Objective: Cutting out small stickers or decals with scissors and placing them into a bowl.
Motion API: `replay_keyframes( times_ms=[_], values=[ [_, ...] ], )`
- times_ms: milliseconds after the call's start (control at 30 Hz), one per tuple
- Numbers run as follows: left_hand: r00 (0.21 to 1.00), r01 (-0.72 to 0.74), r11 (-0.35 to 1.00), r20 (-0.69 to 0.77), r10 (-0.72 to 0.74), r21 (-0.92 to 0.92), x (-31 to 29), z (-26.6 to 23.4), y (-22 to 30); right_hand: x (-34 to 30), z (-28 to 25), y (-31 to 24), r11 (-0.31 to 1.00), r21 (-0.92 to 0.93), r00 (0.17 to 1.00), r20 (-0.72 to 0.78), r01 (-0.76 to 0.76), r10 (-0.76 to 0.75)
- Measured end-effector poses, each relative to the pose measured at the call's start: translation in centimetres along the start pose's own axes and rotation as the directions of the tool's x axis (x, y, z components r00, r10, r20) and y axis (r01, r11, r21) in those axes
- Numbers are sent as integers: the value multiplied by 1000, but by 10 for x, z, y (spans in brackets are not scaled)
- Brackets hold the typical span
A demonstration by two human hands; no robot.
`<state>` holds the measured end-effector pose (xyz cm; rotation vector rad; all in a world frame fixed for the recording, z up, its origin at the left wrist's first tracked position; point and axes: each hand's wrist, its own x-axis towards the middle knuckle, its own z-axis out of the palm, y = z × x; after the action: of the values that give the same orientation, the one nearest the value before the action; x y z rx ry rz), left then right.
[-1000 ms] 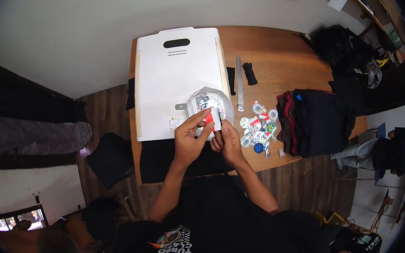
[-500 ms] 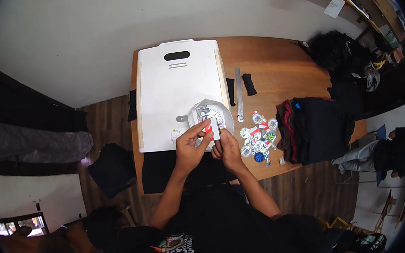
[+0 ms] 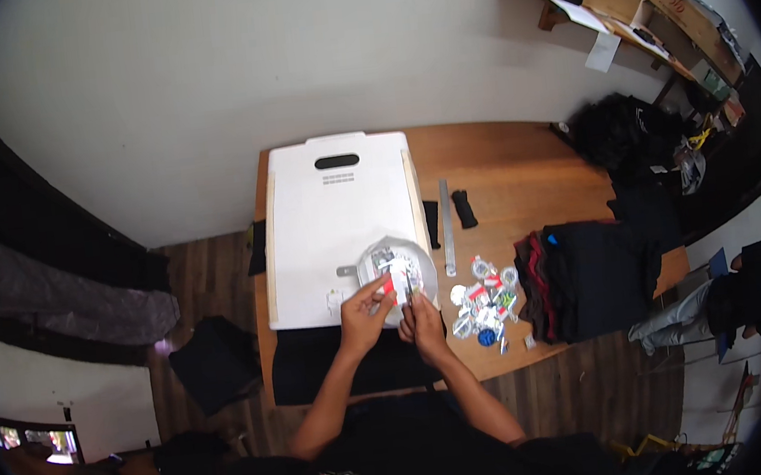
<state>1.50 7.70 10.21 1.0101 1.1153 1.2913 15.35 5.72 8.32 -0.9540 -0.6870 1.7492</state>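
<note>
My left hand (image 3: 366,316) pinches a small red-and-white sticker (image 3: 399,289) over a whitish round bowl (image 3: 428,274). Close against the sticker's right side, my right hand (image 3: 424,327) grips slim dark scissors (image 3: 409,279), blades pointing away from me; their handles are mostly hidden by my fingers. Printed paper pieces lie inside the bowl, which sits on the near right part of a large white panel (image 3: 333,224) with a dark handle slot. Right of the bowl, a loose heap of colourful cut stickers (image 3: 485,305) lies on the wooden table (image 3: 521,158).
A steel ruler (image 3: 447,230) and a rolled black cloth (image 3: 464,209) lie beyond the sticker heap. Folded dark clothes (image 3: 589,276) are stacked at the right. Black fabric (image 3: 320,364) covers the table's near edge. A person (image 3: 748,292) is at the far right.
The view has tilted up, so the table sits lower in the picture. Both hands stay together over the bowl; the sticker has turned slightly and the dark scissors show more clearly.
</note>
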Motion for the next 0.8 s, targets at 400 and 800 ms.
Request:
replay_keyframes(
  times_ms=[400, 800],
  values=[
    [992, -74, 983, -113, 55, -170, 0, 16, -4, 24, -35, -25, 899, -419, 991, 16, 125, -130],
    [947, -155, 983, -299, 120, -97, -9, 33, 38, 23, 25, -148, 89, -772, 662, 473, 629, -582]
  ],
)
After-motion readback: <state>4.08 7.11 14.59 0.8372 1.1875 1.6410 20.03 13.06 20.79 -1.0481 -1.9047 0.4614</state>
